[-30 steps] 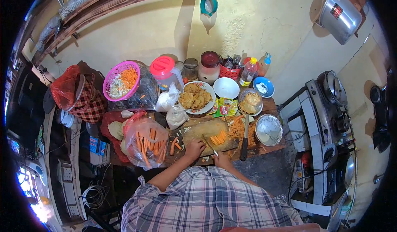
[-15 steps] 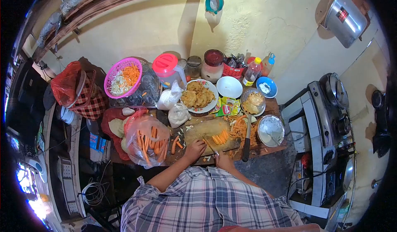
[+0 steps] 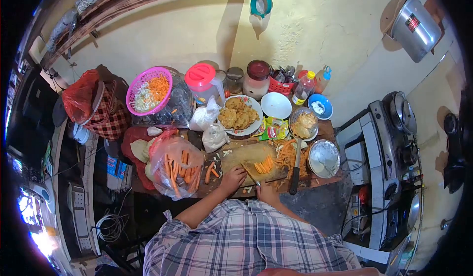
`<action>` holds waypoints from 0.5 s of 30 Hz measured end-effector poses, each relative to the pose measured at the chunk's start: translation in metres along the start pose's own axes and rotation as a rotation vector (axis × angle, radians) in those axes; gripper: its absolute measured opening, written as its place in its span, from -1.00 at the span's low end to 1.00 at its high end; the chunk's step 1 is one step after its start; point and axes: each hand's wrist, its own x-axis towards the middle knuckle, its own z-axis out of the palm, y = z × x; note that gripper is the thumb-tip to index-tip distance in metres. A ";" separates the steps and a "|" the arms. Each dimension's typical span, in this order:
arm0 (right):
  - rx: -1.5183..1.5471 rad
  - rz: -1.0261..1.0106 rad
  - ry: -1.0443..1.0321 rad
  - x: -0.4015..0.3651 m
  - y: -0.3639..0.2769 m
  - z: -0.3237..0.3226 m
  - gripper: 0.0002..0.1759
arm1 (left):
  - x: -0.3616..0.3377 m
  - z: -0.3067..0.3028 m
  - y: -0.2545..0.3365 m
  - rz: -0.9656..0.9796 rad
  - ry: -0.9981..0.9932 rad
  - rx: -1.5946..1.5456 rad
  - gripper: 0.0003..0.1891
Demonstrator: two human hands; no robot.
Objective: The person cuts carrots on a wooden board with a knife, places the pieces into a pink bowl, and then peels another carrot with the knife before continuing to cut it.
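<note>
My right hand (image 3: 266, 192) is closed round a knife (image 3: 253, 177) at the front edge of the wooden cutting board (image 3: 241, 154). The blade points up and left, toward my left hand (image 3: 233, 179). My left hand lies on the board's left front part with its fingers curled together; what is under them, if anything, is hidden. Cut carrot sticks (image 3: 264, 165) lie in a row on the board, just beyond the knife. Left of the board are loose carrots (image 3: 209, 173) and a clear plastic bag of carrots (image 3: 169, 160).
Carrot peelings (image 3: 286, 154) and a dark-handled utensil (image 3: 295, 172) lie right of the board, beside a bowl of white batter (image 3: 323, 159). Behind stand a plate of fritters (image 3: 256, 124), a white bowl (image 3: 276, 105) and a pink basket (image 3: 129, 96) of shredded vegetables. A stove (image 3: 382, 143) stands right.
The view has shifted slightly, so the table's things appear a little further right and down. Both hands stay almost where they were, the knife still in my right hand.
</note>
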 end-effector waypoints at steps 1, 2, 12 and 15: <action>0.010 -0.014 0.014 0.003 0.001 0.002 -0.63 | 0.002 -0.001 -0.001 -0.009 -0.010 0.002 -0.81; 0.009 -0.017 0.018 0.009 0.005 0.007 -0.63 | 0.003 0.000 -0.002 -0.006 -0.006 0.004 -0.81; 0.063 0.049 0.000 0.015 0.008 0.018 -0.64 | 0.001 0.006 -0.006 0.025 0.021 -0.002 -0.80; 0.073 0.038 -0.014 0.011 0.007 0.016 -0.65 | -0.001 0.008 -0.007 0.021 0.012 0.000 -0.81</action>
